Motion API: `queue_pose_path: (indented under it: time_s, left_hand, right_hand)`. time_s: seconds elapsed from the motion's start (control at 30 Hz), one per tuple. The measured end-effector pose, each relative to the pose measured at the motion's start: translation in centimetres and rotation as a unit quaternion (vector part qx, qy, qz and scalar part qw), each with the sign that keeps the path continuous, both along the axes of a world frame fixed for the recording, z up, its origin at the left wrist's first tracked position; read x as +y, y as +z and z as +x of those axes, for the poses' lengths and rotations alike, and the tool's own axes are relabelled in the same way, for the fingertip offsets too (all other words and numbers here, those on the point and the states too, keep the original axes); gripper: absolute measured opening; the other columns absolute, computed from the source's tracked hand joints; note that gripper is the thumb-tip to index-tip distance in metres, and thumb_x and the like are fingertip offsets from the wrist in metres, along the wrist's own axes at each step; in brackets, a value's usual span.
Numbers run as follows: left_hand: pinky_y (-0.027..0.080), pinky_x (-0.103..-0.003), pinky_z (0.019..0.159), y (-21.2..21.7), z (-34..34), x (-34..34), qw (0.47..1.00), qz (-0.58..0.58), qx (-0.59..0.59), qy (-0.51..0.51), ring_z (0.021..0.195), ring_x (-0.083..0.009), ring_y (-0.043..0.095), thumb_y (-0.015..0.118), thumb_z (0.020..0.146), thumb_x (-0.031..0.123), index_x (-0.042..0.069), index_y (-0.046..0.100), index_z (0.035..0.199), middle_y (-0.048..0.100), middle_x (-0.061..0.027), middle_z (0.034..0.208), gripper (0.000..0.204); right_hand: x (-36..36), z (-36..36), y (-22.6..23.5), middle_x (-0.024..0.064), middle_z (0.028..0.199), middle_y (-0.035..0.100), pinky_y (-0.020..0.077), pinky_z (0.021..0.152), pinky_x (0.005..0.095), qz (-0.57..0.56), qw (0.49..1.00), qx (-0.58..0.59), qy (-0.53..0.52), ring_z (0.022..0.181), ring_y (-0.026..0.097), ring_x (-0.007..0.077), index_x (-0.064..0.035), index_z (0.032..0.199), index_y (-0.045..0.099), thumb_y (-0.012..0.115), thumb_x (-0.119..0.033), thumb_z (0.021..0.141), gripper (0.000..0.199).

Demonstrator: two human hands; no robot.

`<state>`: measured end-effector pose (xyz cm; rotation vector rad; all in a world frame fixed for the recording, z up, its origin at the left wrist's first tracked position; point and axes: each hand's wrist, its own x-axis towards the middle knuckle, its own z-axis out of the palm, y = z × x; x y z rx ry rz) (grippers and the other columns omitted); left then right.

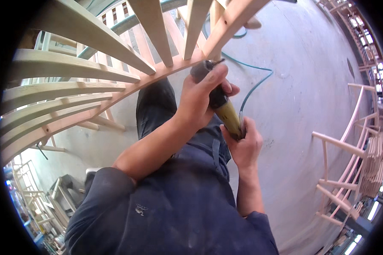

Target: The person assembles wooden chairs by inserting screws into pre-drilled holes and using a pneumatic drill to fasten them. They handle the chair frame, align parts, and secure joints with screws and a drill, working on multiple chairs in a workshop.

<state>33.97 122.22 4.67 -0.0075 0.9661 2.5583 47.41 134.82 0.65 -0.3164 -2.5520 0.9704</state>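
Observation:
A handheld power tool (227, 115) with a yellow body and black head slants in front of my waist. My left hand (202, 91) is closed around its black upper part, the thumb lying near the head. From that head juts a short, dark, thin tip, too small to make out exactly. My right hand (246, 142) grips the yellow lower end. A teal hose (259, 83) runs down to near my right hand; its joint with the tool is hidden. Just beyond the tool's head is the curved wooden rail (142, 80) of a slatted chair or bench frame, with neither hand gripping it.
Wide wooden slats (72, 83) fan out from the rail at upper left. Wooden furniture frames (340, 144) stand along the right, beside stacked wooden parts (373, 163). More frames (34, 199) are at lower left. The hose loops over the grey concrete floor (293, 110).

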Motion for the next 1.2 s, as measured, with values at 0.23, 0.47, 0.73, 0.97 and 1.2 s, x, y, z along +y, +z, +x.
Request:
queue_pose_path:
  time_s: [0.23, 0.47, 0.73, 0.97, 1.2]
  left_hand:
    - [0.056, -0.040, 0.078, -1.3, 0.4, -0.7, 0.993, 0.016, 0.051, -0.105, 0.070, -0.0209, 0.064, 0.067, 0.099, 0.040, 0.011, 0.055, 0.083, 0.053, -0.0011, 0.066, 0.036]
    - [0.054, -0.037, 0.077, -1.1, 0.0, -1.2, 0.948, 0.061, 0.212, -0.228, 0.067, -0.0147, 0.060, 0.061, 0.101, 0.049, 0.017, 0.044, 0.074, 0.047, 0.0031, 0.063, 0.045]
    - [0.059, -0.041, 0.083, -2.4, -1.4, -1.0, 0.968, 0.113, 0.085, -0.209, 0.069, -0.0194, 0.064, 0.055, 0.092, 0.072, 0.015, 0.044, 0.072, 0.051, 0.0008, 0.062, 0.061]
    - [0.057, -0.047, 0.090, -3.9, -3.1, -0.4, 0.897, 0.280, 0.116, -0.323, 0.080, -0.0285, 0.071, 0.035, 0.076, 0.093, 0.018, 0.044, 0.067, 0.061, -0.0041, 0.064, 0.076]
    - [0.058, -0.046, 0.091, -2.1, -2.3, 0.3, 0.972, 0.025, 0.077, -0.219, 0.087, -0.0332, 0.074, 0.038, 0.083, 0.088, 0.016, 0.046, 0.073, 0.066, -0.0092, 0.070, 0.073]
  right_hand:
    - [-1.8, 1.5, 0.7, 0.0174, 0.065, 0.056, 0.0478, 0.055, 0.0422, -0.066, 0.995, -0.076, 0.010, 0.059, 0.054, 0.0391, -0.0034, 0.084, 0.054, 0.087, -0.050, 0.074, 0.058]
    - [-1.7, 2.6, -0.1, 0.0044, 0.066, 0.056, 0.0451, 0.057, 0.0322, -0.344, 0.929, -0.104, 0.089, 0.061, 0.051, 0.0140, -0.0020, 0.085, 0.057, 0.087, -0.041, 0.082, 0.050]
    - [0.9, 0.6, 1.0, 0.0002, 0.067, 0.054, 0.0387, 0.050, 0.0228, -0.532, 0.786, -0.240, 0.202, 0.056, 0.047, 0.0056, 0.0003, 0.102, 0.060, 0.083, -0.048, 0.084, 0.057]
    - [0.4, 1.4, -0.9, -0.0011, 0.059, 0.048, 0.0262, 0.037, 0.0225, -0.715, 0.577, -0.273, 0.286, 0.039, 0.037, 0.0051, 0.0014, 0.107, 0.059, 0.067, -0.072, 0.086, 0.077]
    - [-0.1, 1.6, 0.2, -0.0007, 0.058, 0.050, 0.0285, 0.038, 0.0232, -0.607, 0.739, -0.243, 0.162, 0.041, 0.040, 0.0056, -0.0005, 0.098, 0.061, 0.072, -0.047, 0.091, 0.048]
